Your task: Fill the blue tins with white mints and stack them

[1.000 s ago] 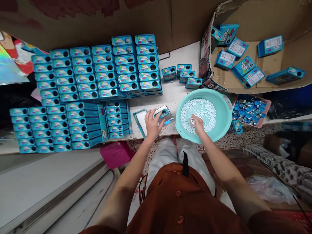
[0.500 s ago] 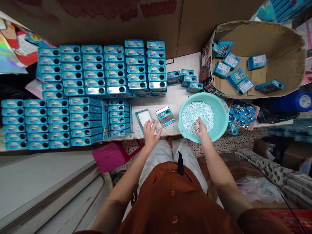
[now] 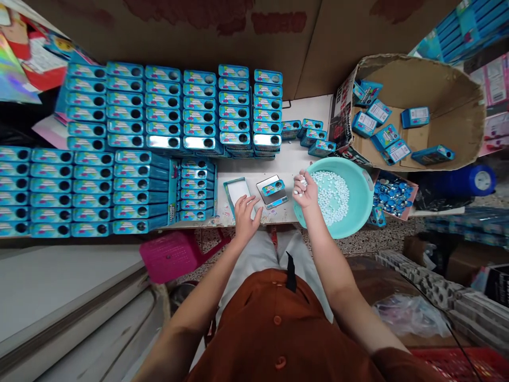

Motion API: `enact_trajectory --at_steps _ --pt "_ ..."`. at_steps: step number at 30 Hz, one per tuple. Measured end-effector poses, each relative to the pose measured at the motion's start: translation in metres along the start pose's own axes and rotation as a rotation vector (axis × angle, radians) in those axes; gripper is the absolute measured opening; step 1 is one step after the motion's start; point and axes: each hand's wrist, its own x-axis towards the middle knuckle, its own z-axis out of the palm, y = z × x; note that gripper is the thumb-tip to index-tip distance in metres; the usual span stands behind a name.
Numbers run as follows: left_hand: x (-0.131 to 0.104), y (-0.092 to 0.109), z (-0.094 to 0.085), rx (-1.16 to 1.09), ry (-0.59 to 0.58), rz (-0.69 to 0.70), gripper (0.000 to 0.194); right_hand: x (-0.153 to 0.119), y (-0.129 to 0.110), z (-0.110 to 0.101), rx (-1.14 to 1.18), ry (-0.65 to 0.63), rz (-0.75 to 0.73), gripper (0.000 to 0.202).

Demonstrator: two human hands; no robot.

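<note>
White pellets lie in my right hand, its fingers curled round them, over the left rim of a turquoise basin. More white pellets cover the basin's bottom. My left hand, fingers spread and holding nothing, is over the lower edge of a blue-rimmed tray with a white inside. Between the hands a blue tin rests on a small scale on the white table.
Rows of blue tins stand stacked at the left and back. A cardboard box with several blue packs is at the back right. Beside the basin sits a pink box of caps. A pink stool stands below the table.
My right hand has risen from the pellets and moved left to the basin's rim, with pellets in it. My left hand has stayed by the tray. The view has shifted slightly.
</note>
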Motion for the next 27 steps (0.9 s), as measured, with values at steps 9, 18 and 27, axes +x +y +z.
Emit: enact_trajectory --at_steps 9,18,27 --pt "0.003 -0.001 0.014 -0.068 0.039 -0.058 0.032 0.031 0.022 0.025 -0.094 0.113 -0.137 0.042" --pt "0.020 -0.004 0.023 -0.127 0.044 -0.088 0.036 0.033 0.047 0.040 -0.329 0.221 -0.346 0.046" --pt "0.013 -0.014 0.021 -0.134 0.047 -0.126 0.035 0.032 0.057 0.043 -0.489 0.260 -0.497 0.051"
